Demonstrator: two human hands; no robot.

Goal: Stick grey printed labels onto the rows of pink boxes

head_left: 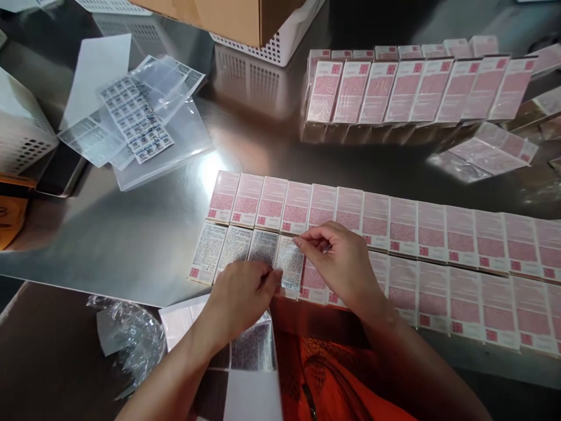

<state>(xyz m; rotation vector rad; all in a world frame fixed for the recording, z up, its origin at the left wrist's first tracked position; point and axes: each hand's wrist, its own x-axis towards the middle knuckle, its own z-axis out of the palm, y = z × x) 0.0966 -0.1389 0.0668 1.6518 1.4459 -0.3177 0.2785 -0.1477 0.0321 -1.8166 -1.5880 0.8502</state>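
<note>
Two long rows of small pink-printed boxes (pixel 403 225) lie side by side on a steel table (pixel 131 234). In the near row, the leftmost boxes (pixel 221 251) carry grey-white text labels. My left hand (pixel 239 295) presses its fingertips on the lower edge of a label (pixel 289 263) on the fourth box. At that label's upper right corner, my right hand (pixel 339 263) pinches it between thumb and forefinger. Both hands touch the same label.
A second batch of pink boxes (pixel 416 88) stands at the back right. Label sheets in clear bags (pixel 135 120) lie at the back left. A white basket holding a cardboard box (pixel 263 35) sits behind. Backing sheets (pixel 254 351) and crumpled plastic (pixel 131 336) lie near my lap.
</note>
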